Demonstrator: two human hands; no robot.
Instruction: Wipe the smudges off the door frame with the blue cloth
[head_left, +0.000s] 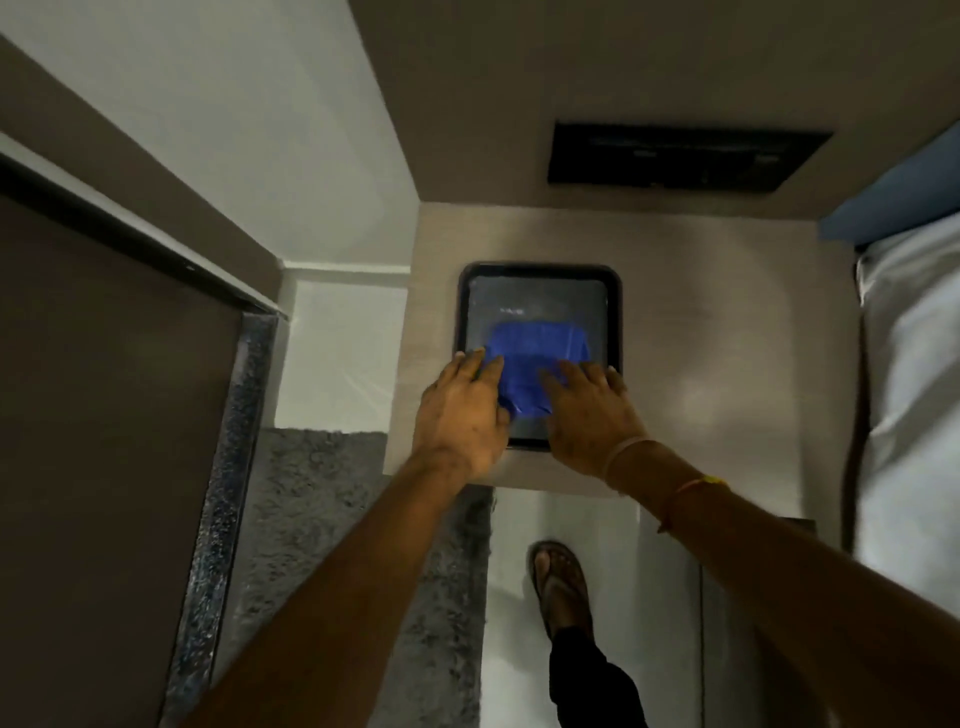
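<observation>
A blue cloth (535, 358) lies folded in a dark square tray (615, 291) on top of a beige side table (701, 364). My left hand (460, 415) rests on the cloth's left edge, its fingers curled onto the fabric. My right hand (592, 415) lies flat on the cloth's right part, fingers spread. The brown door (104, 415) and its dark frame (130, 234) run along the left side, well apart from both hands. No smudges can be made out on the frame at this distance.
A grey shaggy mat (322, 519) covers the floor below the table's left corner. A bed with white bedding (909, 389) stands at the right. A dark panel (680, 156) hangs on the wall above the table. My sandalled foot (558, 582) stands on the pale floor.
</observation>
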